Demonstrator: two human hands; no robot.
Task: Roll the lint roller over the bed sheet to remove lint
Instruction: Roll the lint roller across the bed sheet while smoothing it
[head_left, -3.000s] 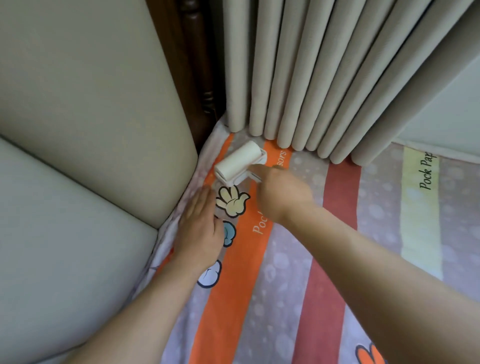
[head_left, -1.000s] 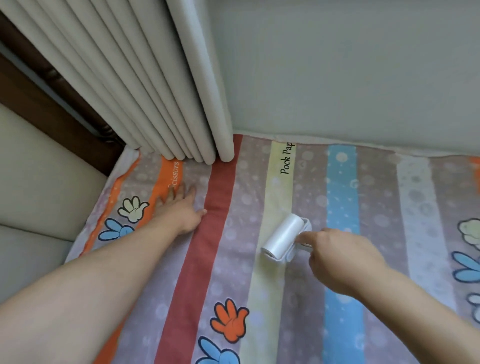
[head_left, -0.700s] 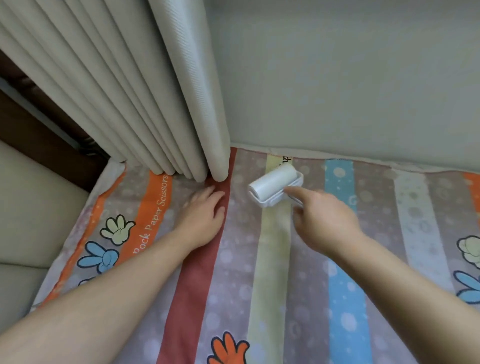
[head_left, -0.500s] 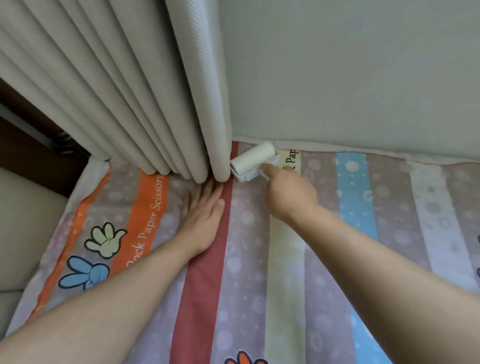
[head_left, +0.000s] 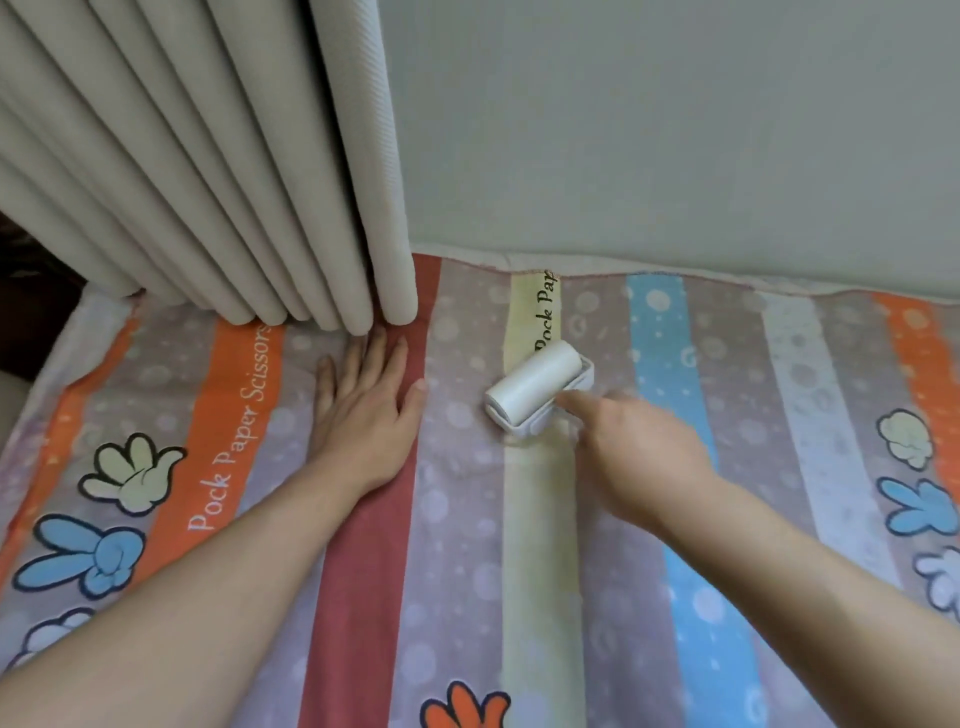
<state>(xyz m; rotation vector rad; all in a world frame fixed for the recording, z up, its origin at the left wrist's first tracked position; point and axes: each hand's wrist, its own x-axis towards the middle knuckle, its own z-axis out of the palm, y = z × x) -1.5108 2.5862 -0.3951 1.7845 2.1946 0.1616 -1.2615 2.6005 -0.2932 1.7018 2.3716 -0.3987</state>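
Lint roller (head_left: 535, 387) on the bed sheet (head_left: 457, 545), right hand (head_left: 639, 452) on the handle, left hand (head_left: 369, 410) flat.

Roller drum white, set at a slant across the pale yellow stripe, just below the printed "Pock Pap" lettering and touching the sheet. The right hand's fingers are clenched round the roller's handle – the handle itself is mostly hidden under the hand – with the index finger stretched forward to the drum's frame. The left hand's fingers are released, straight and spread, palm down on the sheet over the red stripe, their tips just short of the beige curtain (head_left: 234, 182) folds. A plain wall (head_left: 675, 130) rises behind the sheet's far edge.
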